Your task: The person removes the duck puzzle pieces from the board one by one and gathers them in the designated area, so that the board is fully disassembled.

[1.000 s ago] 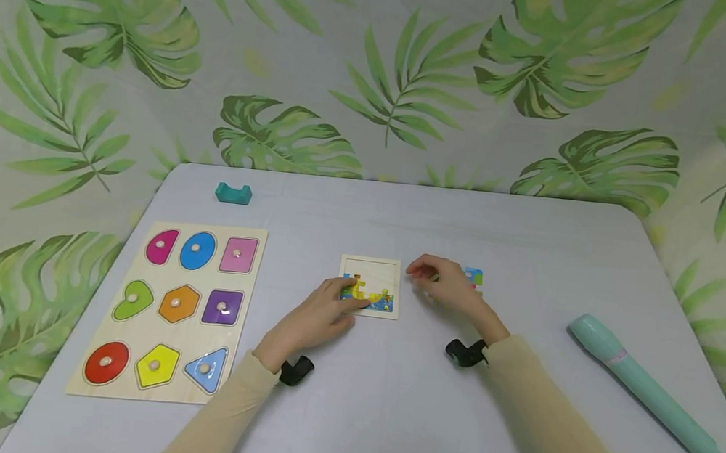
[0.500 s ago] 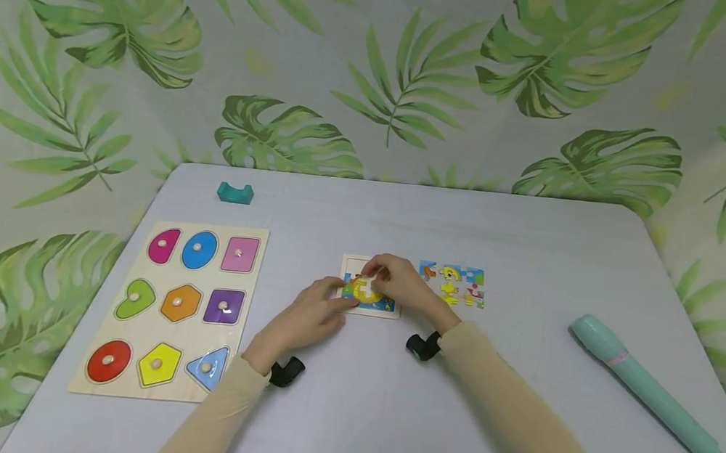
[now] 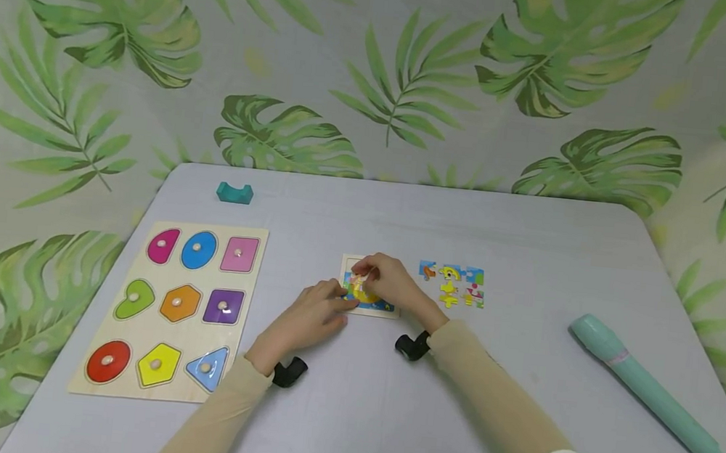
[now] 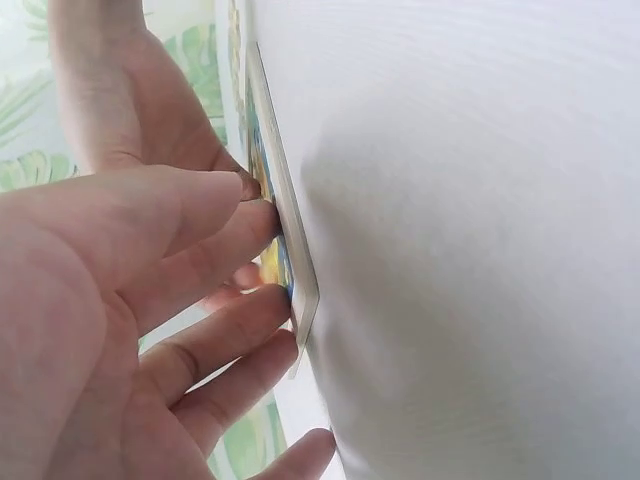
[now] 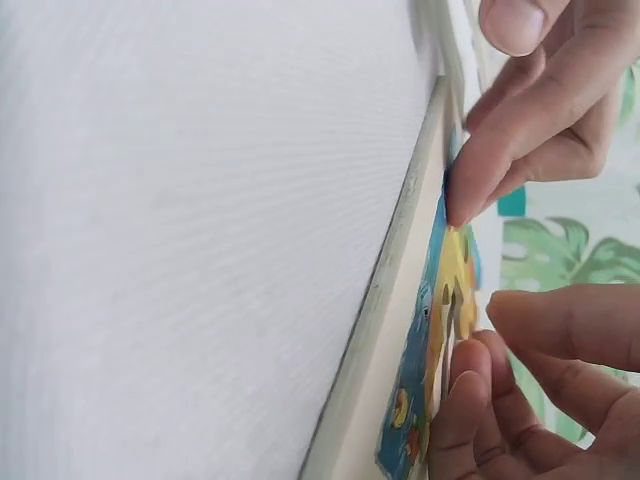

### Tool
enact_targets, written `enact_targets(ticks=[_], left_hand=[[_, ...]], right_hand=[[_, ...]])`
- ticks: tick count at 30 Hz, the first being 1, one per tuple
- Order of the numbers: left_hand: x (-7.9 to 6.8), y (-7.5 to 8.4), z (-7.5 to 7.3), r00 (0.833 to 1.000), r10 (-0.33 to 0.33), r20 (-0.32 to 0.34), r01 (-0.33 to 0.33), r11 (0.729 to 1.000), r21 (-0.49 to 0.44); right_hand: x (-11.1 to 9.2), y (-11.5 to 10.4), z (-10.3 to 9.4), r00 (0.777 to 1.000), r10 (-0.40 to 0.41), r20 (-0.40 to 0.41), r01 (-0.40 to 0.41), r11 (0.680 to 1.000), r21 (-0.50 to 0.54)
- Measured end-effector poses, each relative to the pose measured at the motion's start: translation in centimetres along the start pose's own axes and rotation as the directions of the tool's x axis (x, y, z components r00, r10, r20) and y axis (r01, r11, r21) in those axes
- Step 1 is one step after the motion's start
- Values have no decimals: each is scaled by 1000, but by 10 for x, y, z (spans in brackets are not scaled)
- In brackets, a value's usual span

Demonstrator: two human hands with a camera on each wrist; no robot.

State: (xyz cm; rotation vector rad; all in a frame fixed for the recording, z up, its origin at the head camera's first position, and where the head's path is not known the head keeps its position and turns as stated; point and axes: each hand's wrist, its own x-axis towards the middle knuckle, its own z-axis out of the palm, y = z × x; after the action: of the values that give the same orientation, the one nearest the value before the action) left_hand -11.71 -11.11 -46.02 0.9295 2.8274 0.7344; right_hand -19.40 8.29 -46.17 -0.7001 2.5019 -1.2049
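Observation:
A small wooden jigsaw tray with a yellow and blue picture lies mid-table, its upper part bare wood in the head view. The left hand rests its extended fingertips on the tray's left side. Above the picture, the right hand bends its fingers at a jigsaw piece, which looks slightly raised in the right wrist view. That hand hides part of the picture. Several loose jigsaw pieces lie just right of the tray.
A wooden shape board with coloured knobbed shapes lies on the left. Behind it sits a teal notched block. A long turquoise pen-shaped object lies slantwise on the right. A leaf-patterned cloth hangs behind the table.
The right hand has moved left from the loose pieces to over the tray. A gap in the picture visible half a second ago is now covered. The left hand stays on the tray.

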Motion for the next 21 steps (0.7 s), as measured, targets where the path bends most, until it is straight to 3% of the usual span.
enact_targets(ticks=[13, 21], left_hand=[[-1, -3, 1, 1000, 10, -11, -10, 1000, 23], [0, -2, 0, 1000, 3, -3, -3, 1000, 11]], right_hand=[[0, -1, 0, 998, -59, -3, 59, 998, 7], [-7, 6, -15, 999, 27, -40, -24, 998, 58]])
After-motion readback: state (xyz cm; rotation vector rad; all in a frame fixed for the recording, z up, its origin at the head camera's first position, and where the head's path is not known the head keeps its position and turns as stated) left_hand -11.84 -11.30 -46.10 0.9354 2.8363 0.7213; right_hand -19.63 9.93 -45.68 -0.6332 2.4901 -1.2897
